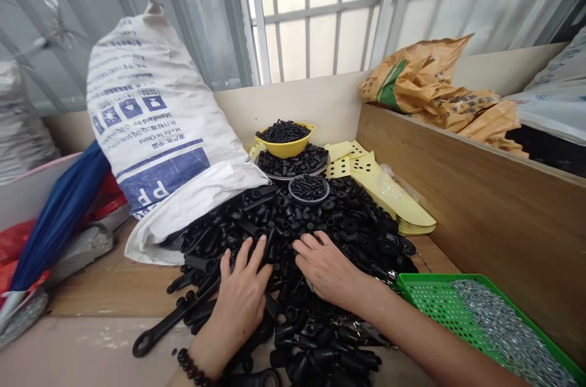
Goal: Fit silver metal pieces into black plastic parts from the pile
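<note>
Reaching into a heap of loose black plastic parts (361, 222) with both hands: our left hand (242, 292) is spread over it, fingertips on parts; our right hand (327, 268) is curled palm-down just beside, can't tell if it pinches anything. Heap sits on the table (101, 289), right in front of us. Progress, our read: small pieces already sit in a clear bowl (309, 201), a yellow bowl (288, 149) and a round dish (273, 177) beyond our hands; the heap is loose and mixed, so plenty looks left. Edges: white sack (160, 106) bounds us back left, open end against the heap; yellow cards (398, 191) back right, wooden partition (467, 191) beside them. Green tray (430, 295) of metal pieces (499, 320) sits near our right forearm; low sweeps could catch its rim. Most give looks leftward, where tabletop shows.
</note>
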A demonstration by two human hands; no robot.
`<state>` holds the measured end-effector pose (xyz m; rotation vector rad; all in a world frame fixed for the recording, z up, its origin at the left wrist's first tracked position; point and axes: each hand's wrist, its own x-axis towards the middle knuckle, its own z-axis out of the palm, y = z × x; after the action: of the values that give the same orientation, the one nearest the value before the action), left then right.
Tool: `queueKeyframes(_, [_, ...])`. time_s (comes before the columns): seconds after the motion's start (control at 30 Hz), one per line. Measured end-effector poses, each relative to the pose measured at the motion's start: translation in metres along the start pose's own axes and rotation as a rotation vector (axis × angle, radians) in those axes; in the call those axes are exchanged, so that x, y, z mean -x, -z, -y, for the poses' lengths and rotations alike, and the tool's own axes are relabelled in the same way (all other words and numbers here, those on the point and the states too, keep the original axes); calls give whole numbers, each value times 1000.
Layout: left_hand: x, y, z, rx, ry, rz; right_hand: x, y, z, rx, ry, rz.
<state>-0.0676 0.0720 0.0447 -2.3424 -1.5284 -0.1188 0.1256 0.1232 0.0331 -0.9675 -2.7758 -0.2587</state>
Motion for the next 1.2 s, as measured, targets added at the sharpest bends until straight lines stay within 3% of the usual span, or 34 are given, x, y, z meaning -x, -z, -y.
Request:
queueKeyframes(0.2, [-14,-7,-7,-35,-55,-2,1,-4,2,-49,-7,-2])
queueKeyframes(0.43, [-13,-13,7,74,-87,-110,9,8,-6,-224,-99,-42])
queueKeyframes(0.57, [-10,0,6,548,11,-172,22,18,-5,-344,-139,-62])
queueKeyframes(0.8, [-4,16,-25,1346,367,-12,44,43,10,-637,-179,-82])
queueKeyframes(0.93, [-1,17,-40,1643,465,-2,56,46,14,-676,-184,-50])
queueKeyframes(1.07, [2,21,-51,1940,568,19,68,46,15,-706,-154,-108])
queueKeyframes(1.2, [8,28,-64,2121,627,9,75,54,16,-866,-231,-196])
